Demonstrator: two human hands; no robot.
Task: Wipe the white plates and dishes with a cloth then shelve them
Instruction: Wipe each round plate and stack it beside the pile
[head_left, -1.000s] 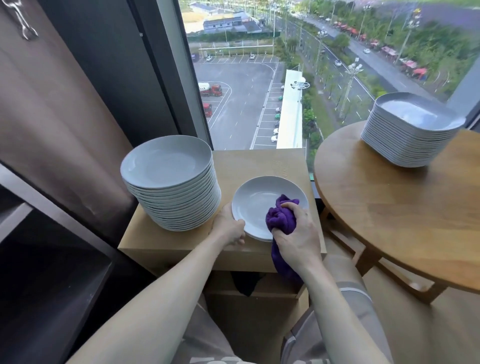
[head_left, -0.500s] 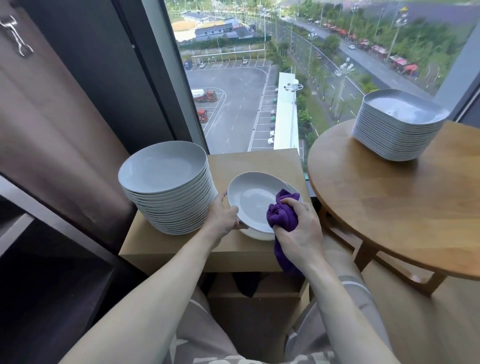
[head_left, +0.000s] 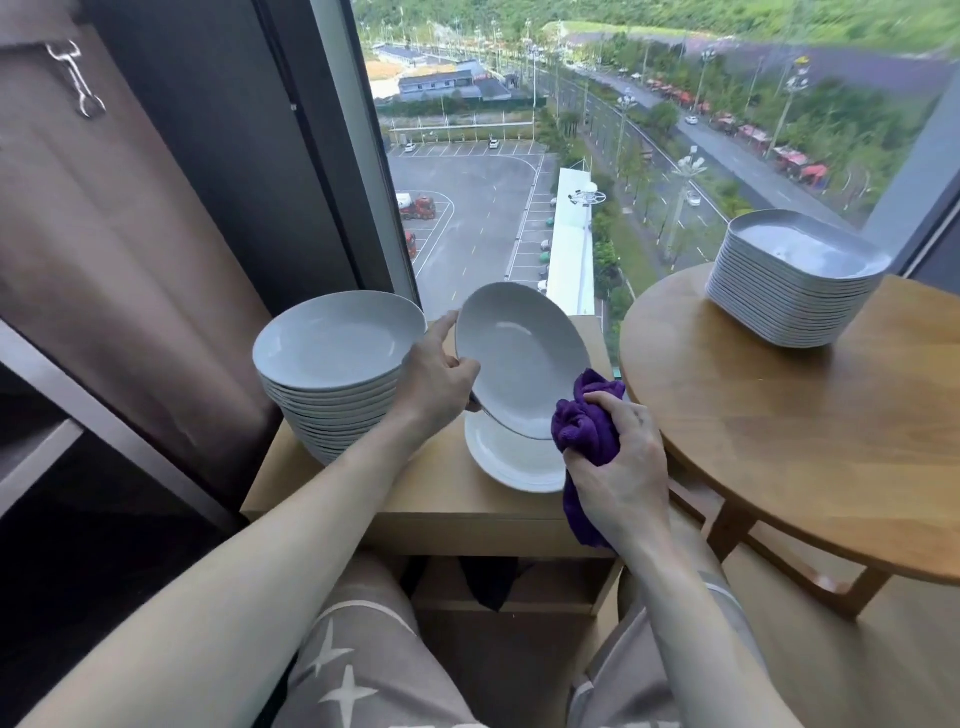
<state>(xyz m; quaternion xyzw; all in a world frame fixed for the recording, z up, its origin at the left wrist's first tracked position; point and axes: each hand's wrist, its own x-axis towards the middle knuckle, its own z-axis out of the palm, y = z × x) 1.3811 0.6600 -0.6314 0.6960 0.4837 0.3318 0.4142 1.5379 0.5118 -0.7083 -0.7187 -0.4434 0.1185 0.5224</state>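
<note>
Gripping the left rim of a round white ceramic plate (head_left: 519, 358), the person's left hand (head_left: 439, 382) holds it tilted, its hollow face turned toward the camera, with the thumb on the face side and the fingers curled behind. This raised plate hangs above a second round white plate (head_left: 511, 462), which lies flat on the small light-wood side table (head_left: 415, 499). The right hand (head_left: 623, 467) is closed in a fist round a bunched purple terry cloth (head_left: 587, 426); the wad sits at the lower right edge of the tilted plate, and a tail of cloth hangs below the hand. Whether the cloth actually touches the plate cannot be told.

A tall stack of round white plates (head_left: 337, 353) stands on the left part of the side table, just beside the left hand. To the right is a round wooden table (head_left: 805, 441) carrying a stack of white rectangular dishes (head_left: 795, 291) near its far edge. A large window (head_left: 493, 182) runs behind both tables, with a brown curtain (head_left: 104, 260) to its left and a dark shelf unit (head_left: 41, 441) at the left edge.
</note>
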